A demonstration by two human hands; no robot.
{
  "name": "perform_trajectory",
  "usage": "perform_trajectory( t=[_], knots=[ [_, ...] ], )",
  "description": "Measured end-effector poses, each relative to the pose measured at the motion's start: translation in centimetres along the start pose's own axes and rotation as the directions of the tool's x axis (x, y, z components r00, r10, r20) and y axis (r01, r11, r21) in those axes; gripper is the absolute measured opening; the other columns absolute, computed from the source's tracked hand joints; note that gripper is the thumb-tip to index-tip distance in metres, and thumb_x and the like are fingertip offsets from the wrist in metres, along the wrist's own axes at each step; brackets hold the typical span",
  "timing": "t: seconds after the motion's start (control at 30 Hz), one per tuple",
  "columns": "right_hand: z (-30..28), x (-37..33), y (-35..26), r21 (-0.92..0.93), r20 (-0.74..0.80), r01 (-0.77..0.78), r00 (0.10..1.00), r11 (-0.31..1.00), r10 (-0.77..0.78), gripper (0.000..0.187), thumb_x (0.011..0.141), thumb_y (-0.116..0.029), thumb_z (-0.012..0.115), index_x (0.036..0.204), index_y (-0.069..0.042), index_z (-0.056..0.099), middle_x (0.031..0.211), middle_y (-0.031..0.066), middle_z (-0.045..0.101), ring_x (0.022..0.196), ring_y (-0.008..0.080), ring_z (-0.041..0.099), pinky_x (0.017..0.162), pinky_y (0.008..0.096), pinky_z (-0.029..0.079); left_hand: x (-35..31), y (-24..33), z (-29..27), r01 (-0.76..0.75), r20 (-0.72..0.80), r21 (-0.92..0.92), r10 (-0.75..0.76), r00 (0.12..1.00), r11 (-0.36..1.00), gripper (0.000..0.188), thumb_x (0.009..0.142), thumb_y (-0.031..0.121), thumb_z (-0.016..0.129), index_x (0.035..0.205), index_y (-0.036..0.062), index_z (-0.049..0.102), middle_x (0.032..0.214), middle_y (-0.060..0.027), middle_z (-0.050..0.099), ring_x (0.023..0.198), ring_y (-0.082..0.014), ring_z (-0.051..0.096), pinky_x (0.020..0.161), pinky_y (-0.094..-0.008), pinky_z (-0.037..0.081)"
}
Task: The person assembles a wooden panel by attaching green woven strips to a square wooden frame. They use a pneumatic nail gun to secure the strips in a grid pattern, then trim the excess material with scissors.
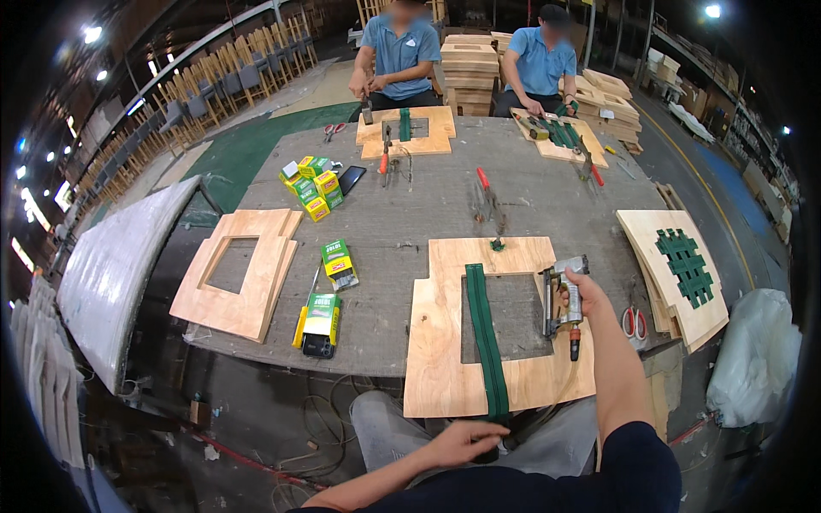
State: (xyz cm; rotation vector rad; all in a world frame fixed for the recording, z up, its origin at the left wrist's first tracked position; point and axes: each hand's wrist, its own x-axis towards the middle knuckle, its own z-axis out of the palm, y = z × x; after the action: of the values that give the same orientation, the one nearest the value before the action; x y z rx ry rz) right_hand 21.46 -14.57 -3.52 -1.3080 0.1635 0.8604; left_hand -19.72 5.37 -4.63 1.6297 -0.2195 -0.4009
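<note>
A pale wooden panel point(434, 342) with a square opening lies at the near edge of the table, in front of me. One green webbing strap point(484, 342) runs across its opening from the far side and over the near edge. My left hand point(466, 444) is closed at the strap's loose end, just off that edge; its fingertips are partly hidden. My right hand point(585, 295) grips a pneumatic staple gun point(560, 299) over the panel's right side, its hose trailing down towards me.
Staple boxes point(321, 316) and pliers point(487, 201) lie on the grey table point(376, 222). A second cut-out panel point(192, 295) rests left. Red-handled scissors point(634, 323) and a panel with woven green webbing point(684, 267) are right. Two co-workers point(400, 56) point(543, 64) work opposite.
</note>
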Motion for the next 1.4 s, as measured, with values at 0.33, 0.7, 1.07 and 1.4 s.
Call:
perform_trajectory(
  t=[0.33, 0.7, 1.07, 1.4],
  knots=[
    [-0.6, -5.2, -1.1, -0.918, -0.308, -0.088, 0.772, 0.387, -0.555, 0.047, 0.09, -0.038, 0.076, 0.106, 0.006, 0.07, 0.092, 0.0146, 0.074, 0.083, 0.0251, 0.074, 0.067, 0.0428, 0.058, 4.4, -8.4, 4.7, 0.254, -0.399, 0.042, -0.217, 0.891, 0.966, 0.063, 0.096, 0.048, 0.07, 0.135, -0.0012, 0.062, 0.125, -0.0214, 0.069, 0.12, -0.0311, 0.065, 0.104, -0.0388, 0.048],
    [8.2, -15.8, 17.8, 0.014, 0.353, -0.316, 0.889, 0.949, 0.291, 0.057, 0.111, -0.048, 0.04, 0.133, 0.002, 0.056, 0.118, 0.0221, 0.069, 0.106, 0.0342, 0.071, 0.088, 0.0433, 0.06, -1.6, -1.1, 6.8, 0.115, 0.145, -0.373, -0.065, 0.987, 0.921, 0.032, 0.108, 0.029, 0.058, 0.106, 0.0018, 0.074, 0.125, -0.0068, 0.072, 0.119, -0.0137, 0.062, 0.103, -0.0309, 0.047],
    [15.7, -16.3, 20.7, 0.144, 0.144, -0.143, 0.982, 0.979, 0.122, 0.029, 0.113, -0.03, 0.039, 0.104, -0.007, 0.053, 0.072, -0.0014, 0.05, 0.053, 0.0112, 0.04, 0.052, 0.0302, 0.036, -5.8, -2.0, 2.1, 0.055, -0.08, 0.606, -0.008, 0.997, 0.794, 0.04, 0.099, 0.023, 0.068, 0.134, 0.0045, 0.066, 0.116, -0.0145, 0.074, 0.11, -0.0197, 0.07, 0.098, -0.0345, 0.053],
    [16.8, -20.3, 24.4, -0.093, -0.01, -0.008, 1.0, 0.996, 0.007, 0.031, 0.112, -0.03, 0.042, 0.099, -0.006, 0.055, 0.066, -0.001, 0.049, 0.048, 0.0106, 0.038, 0.043, 0.0289, 0.032, 0.7, 0.1, -1.9, -0.007, -0.178, 0.906, 0.396, 0.901, 0.423, 0.089, 0.078, 0.012, 0.068, 0.16, 0.0138, 0.033, 0.169, -0.0172, 0.02, 0.155, -0.0468, 0.018, 0.123, -0.0632, 0.014]
  ],
)
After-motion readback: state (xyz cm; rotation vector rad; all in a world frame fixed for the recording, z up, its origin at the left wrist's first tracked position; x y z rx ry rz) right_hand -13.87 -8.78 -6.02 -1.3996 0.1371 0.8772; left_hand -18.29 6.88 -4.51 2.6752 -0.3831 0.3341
